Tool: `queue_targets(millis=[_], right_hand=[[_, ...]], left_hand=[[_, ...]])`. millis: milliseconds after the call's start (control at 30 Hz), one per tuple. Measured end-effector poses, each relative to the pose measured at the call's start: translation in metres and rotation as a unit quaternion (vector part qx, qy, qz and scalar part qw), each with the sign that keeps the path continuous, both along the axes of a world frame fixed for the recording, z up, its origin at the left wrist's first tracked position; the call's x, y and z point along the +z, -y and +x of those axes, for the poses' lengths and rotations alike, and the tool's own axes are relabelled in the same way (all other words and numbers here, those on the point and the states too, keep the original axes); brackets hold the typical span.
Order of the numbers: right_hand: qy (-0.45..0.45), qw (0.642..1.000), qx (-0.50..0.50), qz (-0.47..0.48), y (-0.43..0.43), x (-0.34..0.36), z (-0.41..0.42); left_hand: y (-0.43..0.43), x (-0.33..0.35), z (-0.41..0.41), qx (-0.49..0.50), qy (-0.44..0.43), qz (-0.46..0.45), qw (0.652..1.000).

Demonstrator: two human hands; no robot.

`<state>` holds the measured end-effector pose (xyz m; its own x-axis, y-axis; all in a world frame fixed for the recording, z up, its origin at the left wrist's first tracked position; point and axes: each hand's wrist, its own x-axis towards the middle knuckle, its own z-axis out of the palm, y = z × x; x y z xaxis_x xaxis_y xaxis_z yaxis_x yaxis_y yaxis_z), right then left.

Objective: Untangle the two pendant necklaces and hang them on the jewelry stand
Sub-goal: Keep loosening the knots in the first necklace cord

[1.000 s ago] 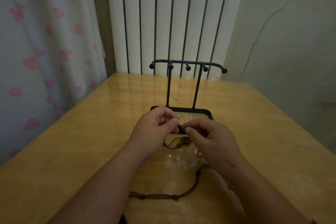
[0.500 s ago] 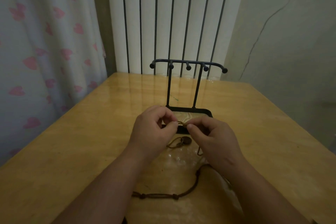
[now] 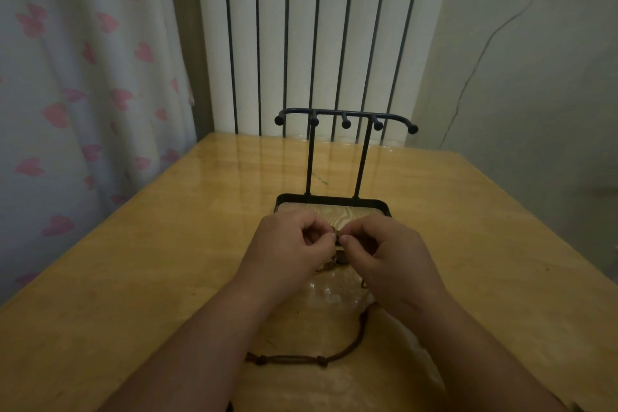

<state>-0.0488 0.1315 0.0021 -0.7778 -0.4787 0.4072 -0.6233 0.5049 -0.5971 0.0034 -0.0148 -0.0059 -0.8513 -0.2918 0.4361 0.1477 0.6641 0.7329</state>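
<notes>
A black jewelry stand (image 3: 344, 117) with a hooked top bar and a wood-lined tray base (image 3: 381, 206) stands at the table's middle; its hooks hold nothing. Just in front of the base, my left hand (image 3: 289, 251) and my right hand (image 3: 389, 261) pinch a tangle of brown necklace cord (image 3: 337, 233) between thumbs and forefingers. A small dark pendant (image 3: 341, 257) hangs under the fingers. The brown cord (image 3: 359, 338) trails back along the table between my forearms, with knots near its end. How the two necklaces cross is hidden by my fingers.
The glossy wooden table (image 3: 167, 261) has its left edge near a white curtain with pink hearts (image 3: 83, 94). A white ribbed radiator (image 3: 301, 37) stands behind the far edge, and a pale wall (image 3: 518, 77) to the right.
Both hands have drawn closer together at the cord, fingertips now nearly touching, and the pendant has risen up under the fingers. The stand has not moved.
</notes>
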Motion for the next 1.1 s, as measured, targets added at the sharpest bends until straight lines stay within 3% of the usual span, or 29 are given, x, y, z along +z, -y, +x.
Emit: queue_targets(millis=[367,633,867,1100], right_hand=[[0.039,0.999,0.003,-0.019,0.0032,-0.0067,-0.0034],[0.093,0.991,0.0,-0.093,0.0036,-0.0074,-0.004],[-0.061,0.998,-0.024,0.003,0.0016,-0.005,-0.0053],[-0.135,0.984,-0.013,0.118,-0.0008,0.0012,-0.0052]], left_hand=[[-0.002,-0.0002,-0.0032,-0.02,0.058,-0.064,0.996],[0.0,0.0002,-0.0042,-0.027,0.058,0.027,0.998],[0.0012,-0.0001,-0.0036,-0.024,0.066,-0.082,0.994],[-0.0028,0.0017,-0.0008,-0.051,0.085,-0.156,0.983]])
